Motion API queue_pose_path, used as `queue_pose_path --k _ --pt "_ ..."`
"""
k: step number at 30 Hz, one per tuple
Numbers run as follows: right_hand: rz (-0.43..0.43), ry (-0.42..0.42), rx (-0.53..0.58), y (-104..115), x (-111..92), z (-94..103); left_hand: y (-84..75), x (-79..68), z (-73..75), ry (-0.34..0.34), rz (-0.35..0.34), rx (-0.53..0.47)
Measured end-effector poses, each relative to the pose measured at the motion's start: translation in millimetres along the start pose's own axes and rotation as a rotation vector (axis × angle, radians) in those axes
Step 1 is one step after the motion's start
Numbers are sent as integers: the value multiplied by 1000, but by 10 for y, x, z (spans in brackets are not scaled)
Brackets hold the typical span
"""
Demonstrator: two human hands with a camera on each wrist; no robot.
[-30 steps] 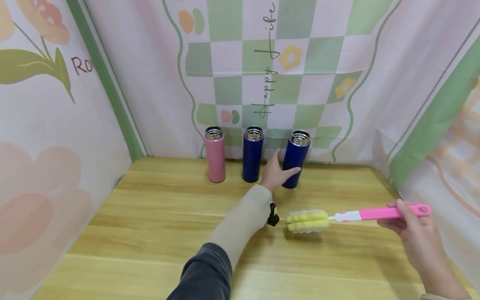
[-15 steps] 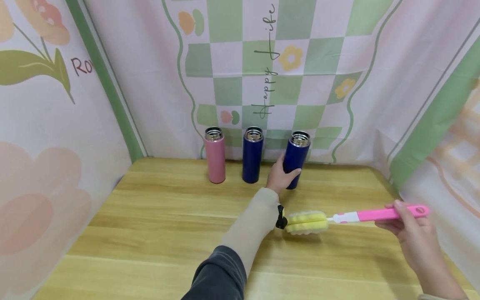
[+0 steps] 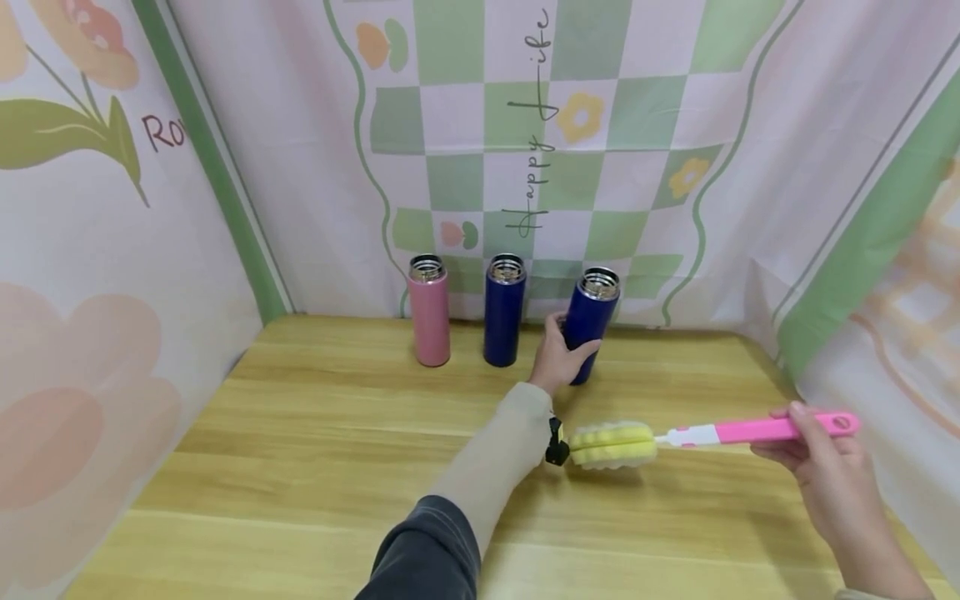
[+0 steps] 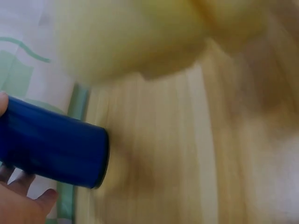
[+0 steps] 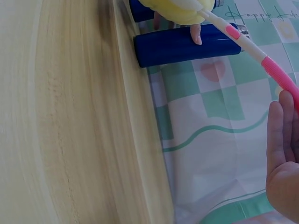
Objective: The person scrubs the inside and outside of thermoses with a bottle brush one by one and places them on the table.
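Observation:
My left hand grips the right-hand dark blue bottle, thumb across its front and fingers behind it. The bottle has no lid, leans a little to the right, and shows its steel mouth. In the left wrist view the lower part of the blue bottle appears between thumb and fingers. My right hand holds a bottle brush by its pink handle. The brush's yellow and white sponge head points left over the table, in front of the gripped bottle and close to the left wrist.
A second dark blue bottle and a pink bottle, both lidless, stand upright to the left near the table's back edge. A checkered curtain hangs right behind the wooden table. More cloth hangs at both sides.
My left hand has moved right and closed round the right-hand blue bottle, which has shifted slightly towards me. My right hand and the brush have hardly moved.

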State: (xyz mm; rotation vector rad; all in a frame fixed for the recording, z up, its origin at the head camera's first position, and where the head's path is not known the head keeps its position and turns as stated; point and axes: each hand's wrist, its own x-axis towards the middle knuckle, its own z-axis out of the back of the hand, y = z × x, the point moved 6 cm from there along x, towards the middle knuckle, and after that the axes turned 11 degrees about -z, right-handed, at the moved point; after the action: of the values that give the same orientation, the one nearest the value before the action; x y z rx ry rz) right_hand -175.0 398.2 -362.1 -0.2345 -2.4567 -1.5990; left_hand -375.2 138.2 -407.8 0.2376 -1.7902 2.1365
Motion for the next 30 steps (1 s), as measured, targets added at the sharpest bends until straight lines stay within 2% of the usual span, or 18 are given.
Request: queue_pose_path --k 5,11,20,25,30 --pt "30 16 21 47 7 -14 -69 -96 37 13 -19 -36" --pt "43 37 38 87 21 -25 -154 -226 108 81 -46 -65" --pt "-12 -20 61 67 26 35 -286 -484 334 154 -35 -102" --pt "-7 -3 105 65 38 14 -325 -618 445 178 -17 -149" --pt "0 -24 117 78 47 -9 -366 -743 574 202 -12 -159"
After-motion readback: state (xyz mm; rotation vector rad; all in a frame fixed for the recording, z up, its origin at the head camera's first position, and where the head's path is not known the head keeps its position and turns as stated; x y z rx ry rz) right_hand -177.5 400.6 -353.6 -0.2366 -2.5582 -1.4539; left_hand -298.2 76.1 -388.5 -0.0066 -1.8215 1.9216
